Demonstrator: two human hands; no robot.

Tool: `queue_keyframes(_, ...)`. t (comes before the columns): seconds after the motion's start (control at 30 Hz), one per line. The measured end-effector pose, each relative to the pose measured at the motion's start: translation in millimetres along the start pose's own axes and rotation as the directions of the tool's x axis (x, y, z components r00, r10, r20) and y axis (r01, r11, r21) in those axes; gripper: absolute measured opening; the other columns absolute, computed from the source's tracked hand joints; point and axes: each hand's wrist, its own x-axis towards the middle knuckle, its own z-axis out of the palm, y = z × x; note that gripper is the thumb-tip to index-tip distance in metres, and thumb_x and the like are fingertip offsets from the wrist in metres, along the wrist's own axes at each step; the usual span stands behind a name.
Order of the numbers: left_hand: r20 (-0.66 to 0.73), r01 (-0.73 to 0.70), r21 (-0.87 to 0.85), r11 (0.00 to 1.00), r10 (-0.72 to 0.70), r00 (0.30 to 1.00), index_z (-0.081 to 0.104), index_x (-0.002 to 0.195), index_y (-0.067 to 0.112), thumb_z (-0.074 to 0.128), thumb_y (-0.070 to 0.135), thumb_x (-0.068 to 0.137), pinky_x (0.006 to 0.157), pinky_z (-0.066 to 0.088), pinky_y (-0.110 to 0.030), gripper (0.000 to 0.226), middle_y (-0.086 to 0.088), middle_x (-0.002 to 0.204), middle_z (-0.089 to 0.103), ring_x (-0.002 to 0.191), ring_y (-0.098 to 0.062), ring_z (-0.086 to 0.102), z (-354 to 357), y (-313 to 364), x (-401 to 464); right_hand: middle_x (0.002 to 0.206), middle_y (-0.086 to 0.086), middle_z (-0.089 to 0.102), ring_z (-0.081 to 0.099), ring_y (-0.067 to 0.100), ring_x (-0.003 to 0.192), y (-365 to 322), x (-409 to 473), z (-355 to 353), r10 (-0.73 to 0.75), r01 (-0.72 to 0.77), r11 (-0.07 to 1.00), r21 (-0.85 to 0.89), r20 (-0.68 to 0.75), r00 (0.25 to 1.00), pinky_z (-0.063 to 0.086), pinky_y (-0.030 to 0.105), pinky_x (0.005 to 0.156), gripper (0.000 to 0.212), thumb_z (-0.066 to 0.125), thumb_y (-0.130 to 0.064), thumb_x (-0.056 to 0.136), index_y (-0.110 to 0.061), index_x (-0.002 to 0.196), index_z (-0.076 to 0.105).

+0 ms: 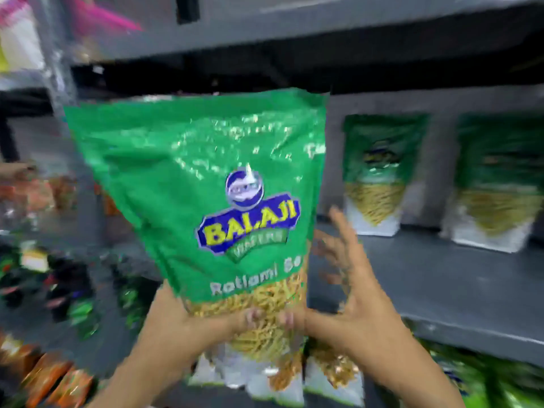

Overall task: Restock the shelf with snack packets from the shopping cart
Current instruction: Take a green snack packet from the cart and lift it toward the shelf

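Observation:
A large green Balaji snack packet (pixel 206 178) stands upright in front of me, held up before the grey shelf (pixel 441 284). My left hand (pixel 182 322) grips its lower left corner with the thumb on the front. My right hand (pixel 350 295) holds the lower right edge, thumb on the front, fingers spread behind the packet. More packets (pixel 294 378) show below the held one, partly hidden by it. Two matching green packets (pixel 379 175) (pixel 497 184) stand upright at the back of the shelf on the right.
Another grey shelf board (pixel 323 28) runs overhead. Blurred orange packets (pixel 56 381) and dark green ones (pixel 79 310) lie at the lower left. Green packets (pixel 494 381) fill the level under the shelf at right. A metal upright (pixel 59 69) stands at left.

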Motion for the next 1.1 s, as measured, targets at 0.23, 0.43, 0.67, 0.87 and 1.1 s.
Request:
queue_keyframes(0.23, 0.375, -0.001, -0.189, 0.982, 0.073, 0.924, 0.06, 0.117, 0.008, 0.093, 0.018, 0.046, 0.09, 0.058, -0.04, 0.079, -0.01, 0.112, 0.074, 0.104, -0.026, 0.07, 182.8, 9.3, 108.0, 0.104, -0.002, 0.074, 0.071, 0.016, 0.098, 33.9, -14.1, -144.8, 0.079, -0.122, 0.988, -0.095, -0.37, 0.926, 0.057, 0.023, 0.079, 0.087, 0.098, -0.009, 0.042, -0.031, 0.112, 0.051)
queue_keyframes(0.43, 0.534, 0.054, -0.104, 0.993, 0.01, 0.845, 0.052, 0.123, 0.03, 0.087, 0.04, 0.065, 0.099, 0.053, -0.036, 0.069, 0.009, 0.119, 0.071, 0.107, -0.006, 0.067, 292.7, -12.3, 137.3, 0.103, 0.0, 0.071, 0.072, 0.027, 0.098, 75.6, -24.7, -231.1, 0.099, -0.258, 0.945, -0.199, -0.58, 0.809, 0.059, 0.038, 0.083, 0.077, 0.095, -0.007, 0.057, -0.036, 0.108, 0.045)
queue_keyframes(0.67, 0.586, 0.232, -0.119, 0.965, -0.121, 0.801, 0.044, 0.115, 0.036, 0.078, 0.027, 0.077, 0.1, 0.046, -0.041, 0.052, 0.013, 0.112, 0.063, 0.101, -0.008, 0.06, 338.8, -5.5, 143.3, 0.112, 0.003, 0.062, 0.06, 0.021, 0.102, 87.6, -19.1, -268.8, 0.321, -0.535, 0.819, -0.209, -0.606, 0.728, 0.043, 0.029, 0.08, 0.084, 0.087, -0.033, 0.071, -0.014, 0.134, 0.035)
queue_keyframes(0.87, 0.585, 0.291, -0.07, 0.954, -0.197, 0.787, 0.04, 0.107, 0.046, 0.086, 0.054, 0.051, 0.108, 0.039, -0.048, 0.073, 0.011, 0.125, 0.059, 0.118, -0.016, 0.054, 352.2, -10.5, 149.5, 0.118, 0.013, 0.066, 0.063, 0.027, 0.104, 99.7, -18.8, -277.3, 0.344, -0.576, 0.802, -0.156, -0.668, 0.66, 0.052, 0.035, 0.081, 0.08, 0.088, -0.039, 0.067, -0.013, 0.125, 0.039)
queue_keyframes(1.1, 0.586, 0.22, 0.168, 0.961, -0.277, 0.762, 0.042, 0.135, 0.023, 0.072, 0.081, 0.047, 0.108, 0.043, -0.043, 0.11, 0.001, 0.141, 0.053, 0.124, -0.018, 0.054, 358.0, -48.5, 166.2, 0.136, 0.019, 0.056, 0.055, 0.034, 0.121, 81.2, -21.0, -270.4, 0.391, -0.634, 0.758, -0.154, -0.671, 0.63, 0.041, 0.032, 0.081, 0.087, 0.084, -0.037, 0.074, -0.006, 0.137, 0.034)
